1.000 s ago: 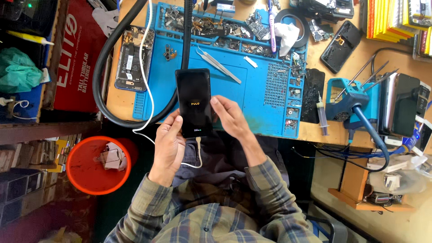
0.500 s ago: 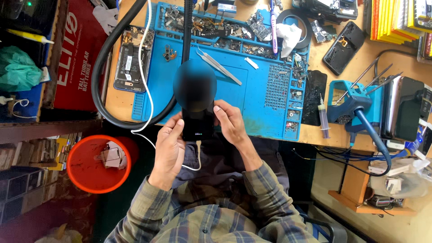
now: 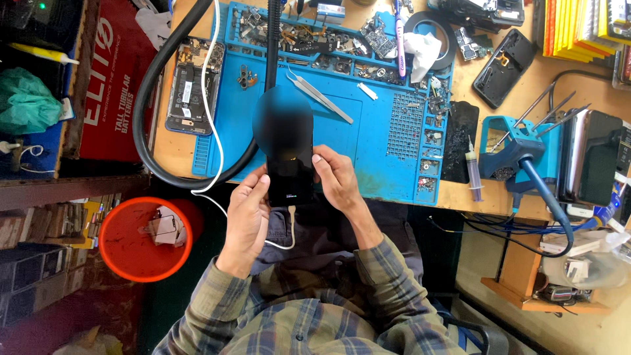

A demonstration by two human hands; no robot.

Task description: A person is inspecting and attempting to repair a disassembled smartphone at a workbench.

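The upper part of the black smartphone [image 3: 290, 172], held between the left hand [image 3: 248, 220] and right hand [image 3: 337, 179], is blurred out. Beyond the hands, the small parts [image 3: 309, 36] in the blue mat's trays cannot be told apart.

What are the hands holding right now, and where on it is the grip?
Both hands hold a black phone: the left hand grips its left edge near the bottom, the right hand its right edge. A white cable is plugged into its bottom end.

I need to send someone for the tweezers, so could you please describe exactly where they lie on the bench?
Find the blue work mat on the wooden bench. The tweezers lie slantwise on its bare middle panel, just above the right hand. They are the only long, slim silver tool there; the parts around them are small scraps in trays.
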